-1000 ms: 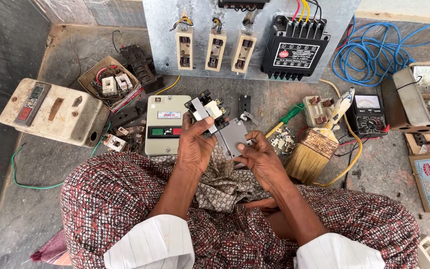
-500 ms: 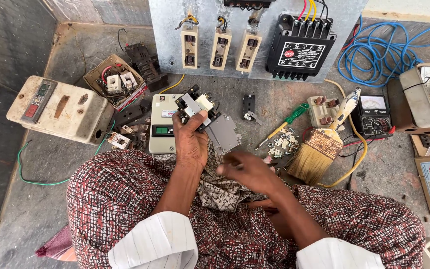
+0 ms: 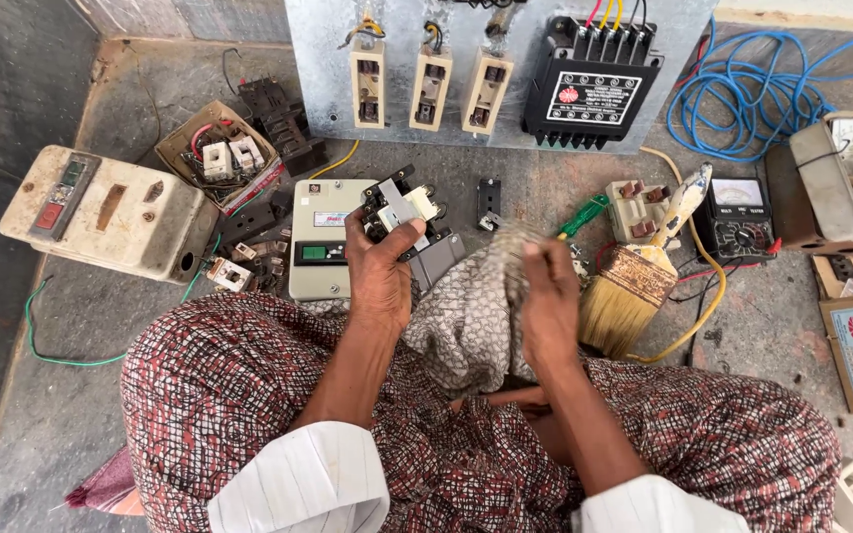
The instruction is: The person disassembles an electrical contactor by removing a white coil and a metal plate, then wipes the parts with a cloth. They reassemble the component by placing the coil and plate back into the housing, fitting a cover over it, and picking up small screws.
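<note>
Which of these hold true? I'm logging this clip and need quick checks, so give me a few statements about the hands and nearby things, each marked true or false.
1. The left hand holds a grey and black electrical part. True.
2. The right hand grips the paintbrush. False: the paintbrush lies on the floor beside it; the hand pinches a blurred, pale cloth.
3. A coil of blue wire lies at the far right. True.
4. The black multimeter rests on the person's lap. False: it sits on the floor, right of the brush.
</note>
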